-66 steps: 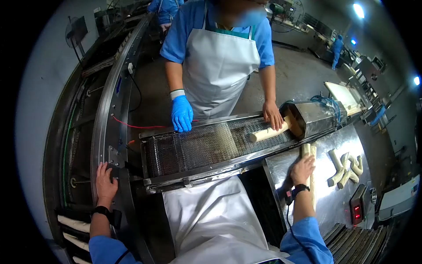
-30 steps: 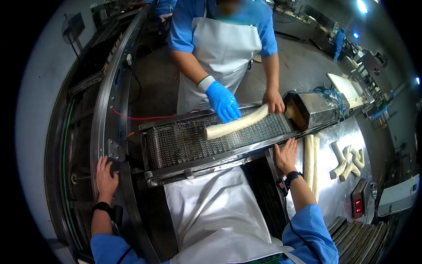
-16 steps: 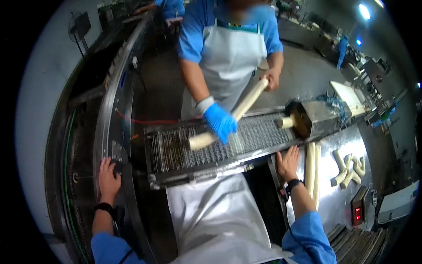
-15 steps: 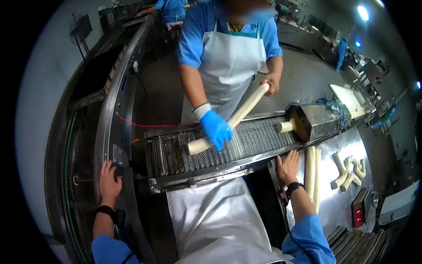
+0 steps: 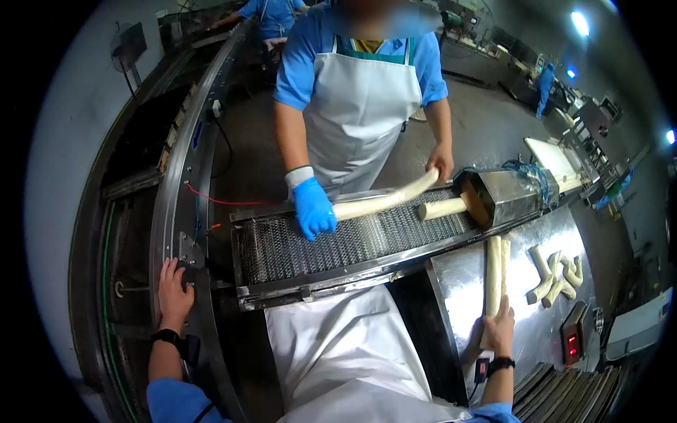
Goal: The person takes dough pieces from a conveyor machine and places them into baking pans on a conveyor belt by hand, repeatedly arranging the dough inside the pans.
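Observation:
My left hand (image 5: pixel 175 292) lies with stretched fingers on the metal side rail (image 5: pixel 166 240) of the conveyor at the left. To the right, my right hand (image 5: pixel 500 326) is closed over the near part of long pale dough rolls (image 5: pixel 493 271), two of them side by side on the steel table (image 5: pixel 458 282). Part of the rolls is hidden under the hand. Across from me a person in a white apron holds another long dough roll (image 5: pixel 384 203) above the mesh belt (image 5: pixel 352 240), a blue-gloved hand (image 5: pixel 312 209) at one end and a bare hand at the other.
A dough piece (image 5: pixel 443 208) sticks out of the metal hood (image 5: pixel 518 194) on the belt. Several short dough pieces (image 5: pixel 553 278) lie on the table, near a scale with a red display (image 5: pixel 572 344). Stacked dark trays (image 5: pixel 557 395) stand at the lower right. Other people are farther back.
My right hand has moved from the belt's edge down and right onto the dough rolls. The other person's roll has shifted lower and flatter. The piece at the hood sticks out farther left.

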`<state>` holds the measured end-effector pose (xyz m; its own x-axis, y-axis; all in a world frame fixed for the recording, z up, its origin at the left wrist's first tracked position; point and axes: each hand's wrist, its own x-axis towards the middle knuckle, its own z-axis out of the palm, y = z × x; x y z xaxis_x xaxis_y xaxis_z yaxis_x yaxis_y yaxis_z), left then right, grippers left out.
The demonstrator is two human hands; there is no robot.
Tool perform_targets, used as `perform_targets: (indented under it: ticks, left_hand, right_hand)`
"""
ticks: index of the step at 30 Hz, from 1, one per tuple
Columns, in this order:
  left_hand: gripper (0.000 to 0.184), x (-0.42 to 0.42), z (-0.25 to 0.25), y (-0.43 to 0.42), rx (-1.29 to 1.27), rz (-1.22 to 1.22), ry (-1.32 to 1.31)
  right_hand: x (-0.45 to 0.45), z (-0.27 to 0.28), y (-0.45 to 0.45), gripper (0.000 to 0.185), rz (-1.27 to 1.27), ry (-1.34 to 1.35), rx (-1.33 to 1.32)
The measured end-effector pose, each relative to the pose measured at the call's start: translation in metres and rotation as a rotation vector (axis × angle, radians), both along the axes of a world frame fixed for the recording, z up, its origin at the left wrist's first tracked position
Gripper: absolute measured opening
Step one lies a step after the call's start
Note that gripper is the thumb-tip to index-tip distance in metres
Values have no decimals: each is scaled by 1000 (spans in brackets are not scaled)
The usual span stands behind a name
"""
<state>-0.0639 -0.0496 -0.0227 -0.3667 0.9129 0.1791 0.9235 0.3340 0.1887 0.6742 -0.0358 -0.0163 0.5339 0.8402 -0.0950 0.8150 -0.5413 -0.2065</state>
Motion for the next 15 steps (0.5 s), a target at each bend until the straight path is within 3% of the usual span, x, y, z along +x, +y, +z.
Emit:
perform_targets:
  ticks: [2,5,7,9,10,15]
  left_hand:
    - [36,-1,-1,-2,2,6,-2]
    - [36,4,6,0,26,2,50]
    - [36,18,27,1,-82,45,-54]
    - [37,11,20,0,-38,17,-38]
    - [38,11,14,-1,-3,-24,-24]
    - [38,12,17,0,24,32,-68]
  right_hand:
    - [-5,-8,-16,89,42,-148,-25]
    - [-11,-6,-23,88,44,-151,-46]
    - [-11,-7,-22,86,89,-153,9]
    - [-4,-10,-20,80,58,-66,-34]
    - [-3,-12,-17,65,22,-20,44]
    - [20,-28,-2,71,48,60,-59]
